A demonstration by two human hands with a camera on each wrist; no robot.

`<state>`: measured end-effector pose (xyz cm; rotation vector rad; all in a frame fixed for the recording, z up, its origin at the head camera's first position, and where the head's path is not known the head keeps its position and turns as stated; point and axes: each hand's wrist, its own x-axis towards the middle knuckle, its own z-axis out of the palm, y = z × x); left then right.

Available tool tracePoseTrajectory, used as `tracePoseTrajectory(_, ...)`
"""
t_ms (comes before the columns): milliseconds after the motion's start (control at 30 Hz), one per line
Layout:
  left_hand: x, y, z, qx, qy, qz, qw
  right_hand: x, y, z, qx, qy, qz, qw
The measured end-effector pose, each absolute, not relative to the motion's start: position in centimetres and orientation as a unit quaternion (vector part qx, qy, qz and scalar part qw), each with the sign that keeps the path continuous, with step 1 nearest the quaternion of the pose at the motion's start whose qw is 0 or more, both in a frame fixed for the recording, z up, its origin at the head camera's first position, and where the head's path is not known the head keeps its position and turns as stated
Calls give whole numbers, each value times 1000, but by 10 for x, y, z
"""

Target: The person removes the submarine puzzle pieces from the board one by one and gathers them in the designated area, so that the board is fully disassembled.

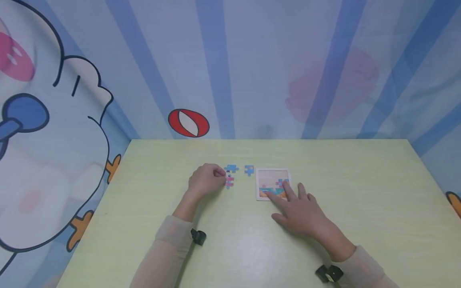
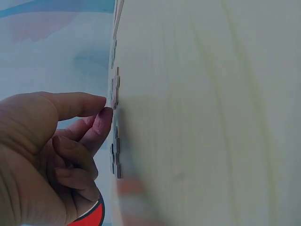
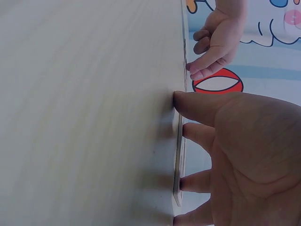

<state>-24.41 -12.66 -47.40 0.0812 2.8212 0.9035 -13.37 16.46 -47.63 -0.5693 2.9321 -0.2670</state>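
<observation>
Working: jigsaw pieces on a pale green table (image 1: pixel 360 180), person seated at the near edge, both hands at frame centre.
Left hand: left hand (image 1: pixel 206 180) left of centre, fingers curled, thumb and fingertips (image 2: pixel 104 118) closed on the edge of a pink piece (image 1: pixel 229 182) lying on the table; left wrist view shows the pinch low on the piece, the piece barely off the surface if at all.
Loose pieces: blue piece (image 1: pixel 231 169) just above the pink one, touching or nearly so; second blue piece (image 1: pixel 249 170) near, between the left hand and the tray.
Right hand: right hand (image 1: pixel 300 210) lower right of centre, fingers straight and spread, holding nothing; fingertips press on the tray's lower edge.
Tray: puzzle tray (image 1: pixel 272 172) right of centre, flat on the table; bottom row looks filled, a pink-and-blue piece (image 1: pixel 281 183) sits above it, the upper area bare.
Risk 1: pinch is thin and edge-on, so the pink piece could slip out on lift.
Risk 2: the lift could drag the neighbouring blue piece, since they sit so close.
Risk 3: the right hand's fingers cover part of the tray, so an incoming piece may hit them or unseat the placed pieces.
Unclear: whether the pink piece is lifted clear.
</observation>
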Motion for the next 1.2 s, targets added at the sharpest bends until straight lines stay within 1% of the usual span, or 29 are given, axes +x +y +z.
tracePoseTrajectory(200, -242, -121, -475, 35, 945, 312, 86, -133, 164, -474, -192, 976, -82, 67)
tracePoseTrajectory(467, -238, -107, -472, 61, 939, 325, 97, -134, 162, -471, -190, 975, -88, 72)
tracePoseTrajectory(633, -236, -98, -469, 95, 933, 332, 100, -134, 162, -472, -185, 975, -92, 77)
tracePoseTrajectory(900, -235, -80, -469, 122, 926, 338, 117, -131, 169, -474, -169, 976, -99, 92)
tracePoseTrajectory(1200, -234, -58, -468, 144, 929, 320, 119, -126, 176, -473, -162, 977, -101, 89)
